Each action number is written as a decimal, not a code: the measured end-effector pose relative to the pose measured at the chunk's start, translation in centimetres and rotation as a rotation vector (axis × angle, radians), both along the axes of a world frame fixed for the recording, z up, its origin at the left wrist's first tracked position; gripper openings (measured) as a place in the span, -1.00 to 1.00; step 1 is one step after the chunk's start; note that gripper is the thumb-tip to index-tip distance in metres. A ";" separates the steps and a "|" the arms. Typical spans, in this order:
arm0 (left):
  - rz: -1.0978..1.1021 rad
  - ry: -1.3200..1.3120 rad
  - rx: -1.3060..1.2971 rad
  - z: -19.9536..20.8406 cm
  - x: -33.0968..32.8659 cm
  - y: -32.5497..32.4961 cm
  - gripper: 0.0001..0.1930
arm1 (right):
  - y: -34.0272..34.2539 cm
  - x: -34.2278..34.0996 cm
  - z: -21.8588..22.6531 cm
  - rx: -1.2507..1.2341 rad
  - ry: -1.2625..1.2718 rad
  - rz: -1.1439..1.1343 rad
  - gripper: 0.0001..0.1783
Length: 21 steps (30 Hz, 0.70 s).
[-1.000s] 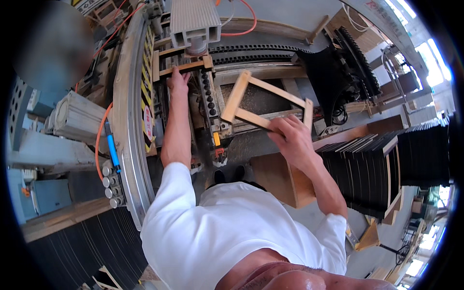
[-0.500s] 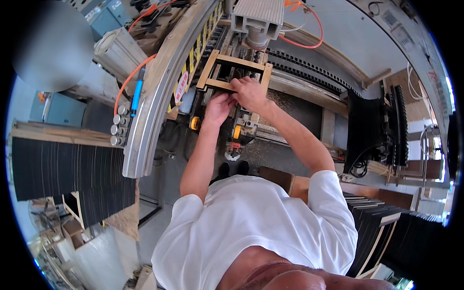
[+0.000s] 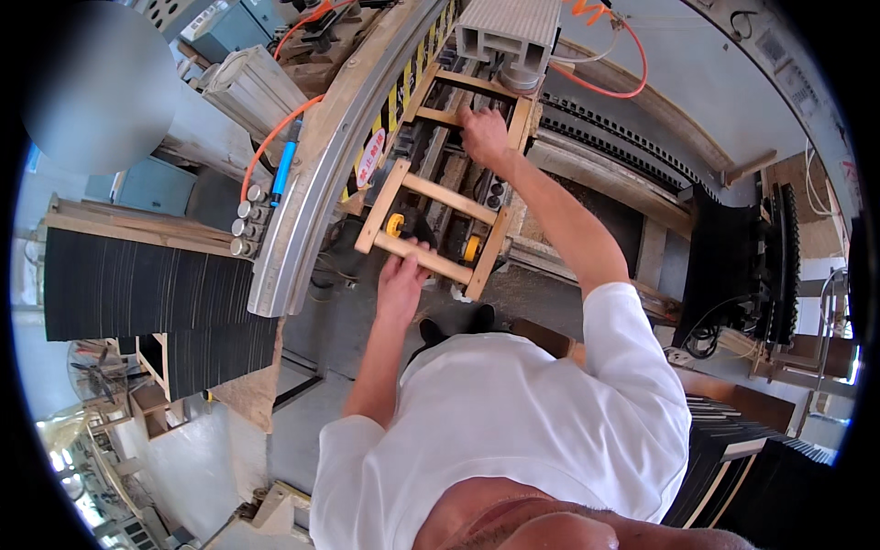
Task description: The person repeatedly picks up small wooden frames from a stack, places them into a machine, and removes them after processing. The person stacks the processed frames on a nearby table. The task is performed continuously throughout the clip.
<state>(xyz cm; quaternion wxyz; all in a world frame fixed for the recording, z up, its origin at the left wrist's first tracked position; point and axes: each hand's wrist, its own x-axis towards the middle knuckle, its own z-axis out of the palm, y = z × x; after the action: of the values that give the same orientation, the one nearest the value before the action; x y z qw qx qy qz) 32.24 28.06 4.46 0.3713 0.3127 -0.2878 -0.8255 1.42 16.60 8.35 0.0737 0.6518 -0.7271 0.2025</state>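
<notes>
Left hand (image 3: 401, 280) sits at centre frame, fingers curled over the near rail of a wooden frame (image 3: 431, 215), clamped on it. Right hand (image 3: 483, 136) is higher up, upper centre, closed over a crossbar of a 2nd wooden frame (image 3: 477, 96) that lies just under the grey extruded machine head (image 3: 507, 32).

The near frame is a light-wood rectangle with 1 visible middle crossbar, lying tilted across the machine bed (image 3: 449, 183), upper centre of the frame. 2 yellow rollers (image 3: 395, 225) show through its openings, 1 near each lower corner.

A curved metal guard rail (image 3: 307, 197) with yellow-black hazard striping runs from top centre down to centre left, just beside the frame's left edge. An orange hose (image 3: 275, 137) and blue fitting (image 3: 283, 161) run alongside it. Stacks of dark panels (image 3: 128, 284) sit at left; more dark stacks (image 3: 733, 257) at right. Person's white shirt (image 3: 513, 431) fills the lower centre.
</notes>
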 end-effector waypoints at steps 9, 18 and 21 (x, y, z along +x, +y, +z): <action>0.004 -0.059 -0.002 1.6 10.6 4.1 -0.67 | -4.3 -0.3 1.1 0.180 0.407 -0.023 -0.79; 0.088 -0.148 0.041 -0.5 17.6 2.3 -0.69 | -10.6 -3.7 1.4 0.306 0.561 -0.186 -0.81; 0.126 -0.176 0.032 -1.5 18.6 1.5 -0.68 | -12.8 -6.6 0.3 0.263 0.454 -0.237 -0.82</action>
<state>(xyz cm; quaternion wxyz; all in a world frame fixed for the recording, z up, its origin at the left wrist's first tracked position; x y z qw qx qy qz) 50.87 29.60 2.97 0.3909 0.4072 -0.2857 -0.7744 -5.20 3.75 8.69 0.1726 0.5948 -0.7832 -0.0545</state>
